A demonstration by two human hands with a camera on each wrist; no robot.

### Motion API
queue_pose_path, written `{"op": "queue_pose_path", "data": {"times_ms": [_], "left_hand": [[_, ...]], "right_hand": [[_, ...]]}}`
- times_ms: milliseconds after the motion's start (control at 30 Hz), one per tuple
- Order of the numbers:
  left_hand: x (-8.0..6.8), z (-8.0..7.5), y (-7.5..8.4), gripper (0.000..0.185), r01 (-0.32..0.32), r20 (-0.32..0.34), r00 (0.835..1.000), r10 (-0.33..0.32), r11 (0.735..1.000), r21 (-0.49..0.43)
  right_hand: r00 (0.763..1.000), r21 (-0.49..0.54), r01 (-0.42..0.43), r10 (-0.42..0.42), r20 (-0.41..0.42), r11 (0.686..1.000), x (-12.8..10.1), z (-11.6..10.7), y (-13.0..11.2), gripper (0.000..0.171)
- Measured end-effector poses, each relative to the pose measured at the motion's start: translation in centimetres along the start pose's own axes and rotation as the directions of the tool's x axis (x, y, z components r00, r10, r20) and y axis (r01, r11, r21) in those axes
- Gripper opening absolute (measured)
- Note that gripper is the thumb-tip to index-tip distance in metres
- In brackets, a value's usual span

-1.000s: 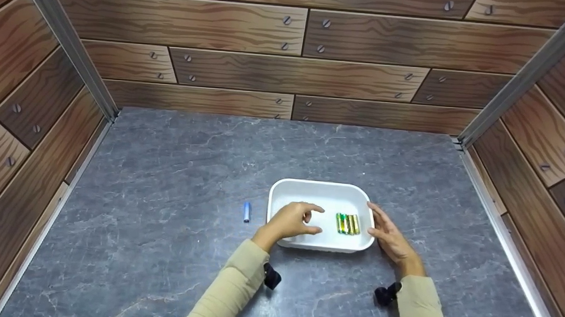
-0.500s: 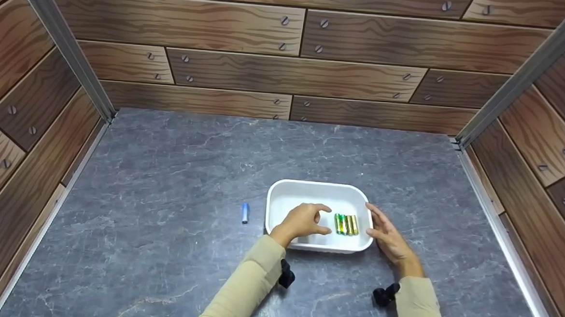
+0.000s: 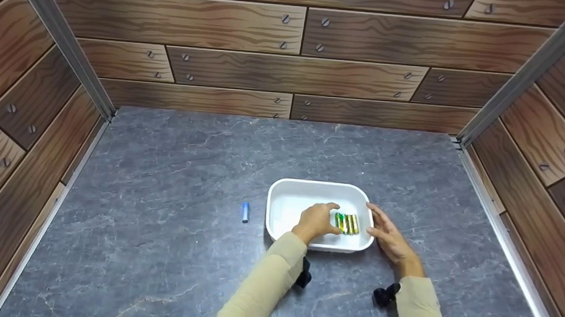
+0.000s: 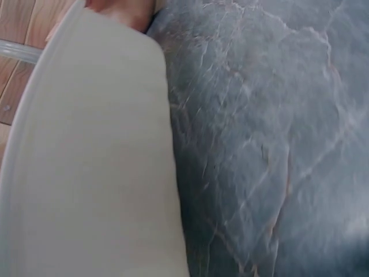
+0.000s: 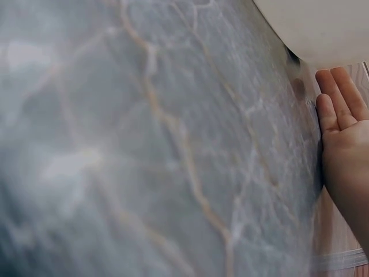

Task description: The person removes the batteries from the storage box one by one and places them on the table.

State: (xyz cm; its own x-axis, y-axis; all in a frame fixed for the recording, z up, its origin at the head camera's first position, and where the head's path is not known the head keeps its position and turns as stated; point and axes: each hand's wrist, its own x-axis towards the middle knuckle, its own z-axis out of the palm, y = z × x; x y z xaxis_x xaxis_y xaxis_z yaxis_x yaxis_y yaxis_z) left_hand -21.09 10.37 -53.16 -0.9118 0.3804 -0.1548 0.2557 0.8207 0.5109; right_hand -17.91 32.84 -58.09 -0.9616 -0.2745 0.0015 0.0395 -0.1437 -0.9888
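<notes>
Four batteries point(image 3: 347, 223) lie in white tray point(image 3: 290, 197); left hand point(image 3: 317, 221) curls fingers at them, grip unclear; right hand point(image 3: 388, 235) flat on tray's 3 o'clock rim; blue battery point(image 3: 245, 212) outside at 9 o'clock.

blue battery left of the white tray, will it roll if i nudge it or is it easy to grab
The blue battery is a small smooth cylinder lying on its side on the flat stone-look table, so a sideways nudge would probably roll it. It looks rigid. Being slim and low, it may need a fingertip pinch and could slip.
</notes>
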Motion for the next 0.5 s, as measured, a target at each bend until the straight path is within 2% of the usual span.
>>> {"op": "queue_pose_path", "data": {"times_ms": [167, 267, 500], "left_hand": [[0.2, 0.5, 0.8, 0.065, 0.055, 0.003, 0.999, -0.055, 0.998, 0.011], [0.4, 0.8, 1.0, 0.064, 0.078, 0.017, 0.997, -0.078, 0.997, 0.005], [0.5, 1.5, 1.4, 0.056, 0.066, 0.025, 0.998, -0.066, 0.998, 0.012]], "right_hand": [[0.996, 0.043, 0.057, -0.060, 0.066, 0.997, 0.0, -0.2, 0.2, 0.060], [0.996, 0.050, 0.056, -0.059, 0.065, 0.997, 0.1, -0.2, 0.2, 0.059], [0.998, 0.034, 0.032, -0.034, 0.057, 0.999, 0.0, -0.3, 0.1, 0.059]]}}
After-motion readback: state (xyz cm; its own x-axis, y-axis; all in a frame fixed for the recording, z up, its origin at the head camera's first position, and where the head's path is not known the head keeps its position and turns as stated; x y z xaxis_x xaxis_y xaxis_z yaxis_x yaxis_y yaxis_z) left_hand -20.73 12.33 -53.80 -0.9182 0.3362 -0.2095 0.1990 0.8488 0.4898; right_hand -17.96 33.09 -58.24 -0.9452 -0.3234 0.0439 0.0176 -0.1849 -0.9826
